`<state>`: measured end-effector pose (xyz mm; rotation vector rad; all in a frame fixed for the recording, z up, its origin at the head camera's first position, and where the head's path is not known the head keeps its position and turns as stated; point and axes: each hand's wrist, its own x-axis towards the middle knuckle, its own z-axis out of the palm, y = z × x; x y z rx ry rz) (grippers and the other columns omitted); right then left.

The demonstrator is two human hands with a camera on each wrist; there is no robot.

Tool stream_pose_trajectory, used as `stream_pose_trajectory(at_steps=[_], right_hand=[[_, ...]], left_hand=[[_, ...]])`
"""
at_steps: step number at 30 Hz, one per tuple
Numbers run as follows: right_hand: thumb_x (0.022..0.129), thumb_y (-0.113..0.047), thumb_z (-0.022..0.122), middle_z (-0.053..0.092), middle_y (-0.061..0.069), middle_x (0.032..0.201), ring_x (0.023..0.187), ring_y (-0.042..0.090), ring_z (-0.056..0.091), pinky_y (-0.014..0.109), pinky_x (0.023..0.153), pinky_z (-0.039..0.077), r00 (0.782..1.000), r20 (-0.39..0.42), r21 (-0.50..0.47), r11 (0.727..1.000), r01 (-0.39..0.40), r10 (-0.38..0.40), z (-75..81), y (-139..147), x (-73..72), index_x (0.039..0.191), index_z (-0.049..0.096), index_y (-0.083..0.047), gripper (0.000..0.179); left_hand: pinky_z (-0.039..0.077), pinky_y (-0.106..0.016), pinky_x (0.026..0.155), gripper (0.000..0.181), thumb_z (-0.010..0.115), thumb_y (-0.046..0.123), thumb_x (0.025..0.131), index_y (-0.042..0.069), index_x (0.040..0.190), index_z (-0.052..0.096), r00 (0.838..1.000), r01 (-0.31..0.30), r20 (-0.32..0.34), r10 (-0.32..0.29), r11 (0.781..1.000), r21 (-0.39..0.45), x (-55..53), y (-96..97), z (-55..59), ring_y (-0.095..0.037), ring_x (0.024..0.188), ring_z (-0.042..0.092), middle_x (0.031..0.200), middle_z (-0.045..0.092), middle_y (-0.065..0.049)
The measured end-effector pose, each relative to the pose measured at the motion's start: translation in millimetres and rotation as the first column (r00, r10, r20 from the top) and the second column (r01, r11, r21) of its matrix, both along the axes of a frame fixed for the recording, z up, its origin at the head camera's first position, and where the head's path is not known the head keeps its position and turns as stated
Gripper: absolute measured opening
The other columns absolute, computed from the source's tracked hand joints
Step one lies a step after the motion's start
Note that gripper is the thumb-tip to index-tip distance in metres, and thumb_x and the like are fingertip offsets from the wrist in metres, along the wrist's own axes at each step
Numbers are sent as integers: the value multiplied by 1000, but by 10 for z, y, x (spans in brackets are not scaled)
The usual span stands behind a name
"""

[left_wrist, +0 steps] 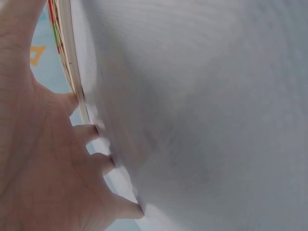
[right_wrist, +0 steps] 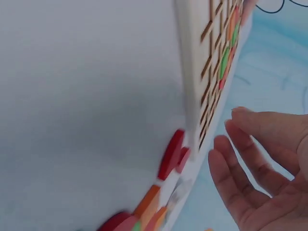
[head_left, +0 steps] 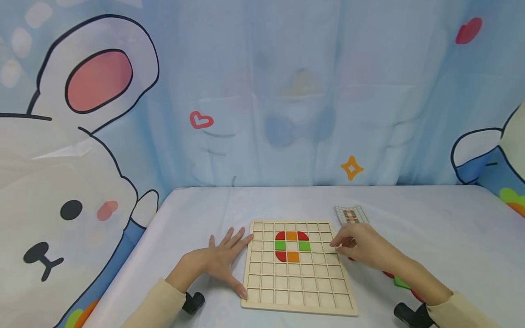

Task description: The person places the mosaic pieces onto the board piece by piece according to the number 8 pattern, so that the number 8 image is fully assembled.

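Note:
A wooden grid board [head_left: 299, 284] lies on the table. Colored tiles sit in its upper cells: red rounded ones at the corners, orange [head_left: 293, 257] ones at top and bottom, and a green tile [head_left: 280, 245] on each side. My left hand [head_left: 219, 259] is spread beside the board, with the thumb and a fingertip at its left edge. Over the board's right edge is my right hand [head_left: 362, 243], fingers bent and thumb close to the index finger. No tile shows between those fingertips in the right wrist view.
A pattern card [head_left: 351, 214] lies behind the right hand, beyond the board's upper right corner. Loose red, green and orange pieces [right_wrist: 171, 156] lie right of the board, partly hidden by the right forearm. A printed blue curtain [head_left: 287, 150] hangs behind the white-covered table [head_left: 451, 237].

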<state>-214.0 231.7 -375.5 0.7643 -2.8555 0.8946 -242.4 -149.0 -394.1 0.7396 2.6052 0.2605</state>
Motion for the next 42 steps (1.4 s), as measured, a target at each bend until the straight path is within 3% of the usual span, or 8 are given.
stream_pose_trajectory(at_steps=[7, 12, 21, 31, 42], right_hand=[[85, -3, 84, 70, 0, 88, 74, 13, 57, 25, 58, 49, 980, 1, 29, 979, 200, -200, -80, 148, 53, 89, 80, -4, 6], [83, -7, 87, 69, 2, 88, 77, 16, 60, 28, 61, 50, 960, 56, 80, 960, 268, -273, -109, 193, 31, 94, 78, 2, 16], [79, -13, 92, 70, -3, 78, 69, 14, 58, 28, 58, 48, 955, 68, 93, 955, 283, -290, -144, 203, -2, 84, 77, -4, 18], [75, -10, 94, 69, -4, 76, 70, 14, 58, 26, 60, 48, 943, 126, 96, 950, 298, -309, -159, 193, 6, 85, 78, -3, 20], [72, -2, 94, 74, 0, 82, 72, 14, 64, 26, 61, 52, 953, 69, 35, 956, 292, -294, -161, 160, -27, 88, 82, -2, 20]], left_hand=[[1, -79, 117, 133, 90, 61, 73, 27, 170, 6, 1000, 0, -1, 0, 1000, 13, 9, -22, 0, -38, 161, -7, 176, -4, -11], [1, -80, 116, 132, 90, 60, 74, 27, 170, 6, 1000, 8, 5, -8, 1000, 25, -2, -15, -9, -38, 161, -8, 176, -5, -11], [0, -79, 116, 132, 90, 61, 74, 28, 170, 5, 1000, -3, 9, 2, 1000, 27, -8, -39, -24, -37, 161, -9, 176, -5, -10], [-1, -80, 116, 131, 89, 61, 76, 27, 170, 5, 1000, 18, 14, -19, 1000, 15, 12, -5, -23, -37, 161, -10, 176, -6, -9], [-1, -78, 117, 131, 88, 62, 75, 27, 170, 5, 1000, -2, 0, 2, 1000, 1, -12, -13, -12, -35, 161, -9, 177, -5, -9]])
